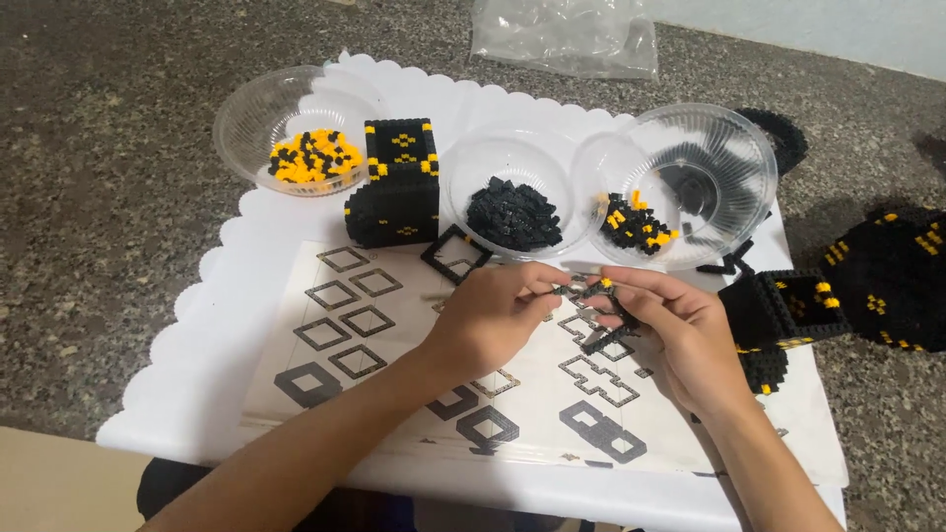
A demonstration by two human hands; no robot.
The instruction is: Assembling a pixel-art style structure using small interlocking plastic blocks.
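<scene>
Both hands, the left hand [493, 317] and the right hand [680, 330], pinch a small black block piece [591, 296] between their fingertips, just above the paper sheet [394, 345] near three clear bowls [512, 177].

Speckled grey-brown granite floor [108, 197] fills the left side and upper band of the frame, also the right edge. Pale wall [838, 25] cuts across the upper right corner, meeting the floor along a slanted line. White scallop-edged board [197, 345] lies flat on the floor, centre frame, serving as the work surface. Crumpled clear plastic bag [567, 34] rests on the floor at top centre. Tan flat surface [59, 483] shows at lower left corner. Light is even, soft, with weak shadows.
</scene>
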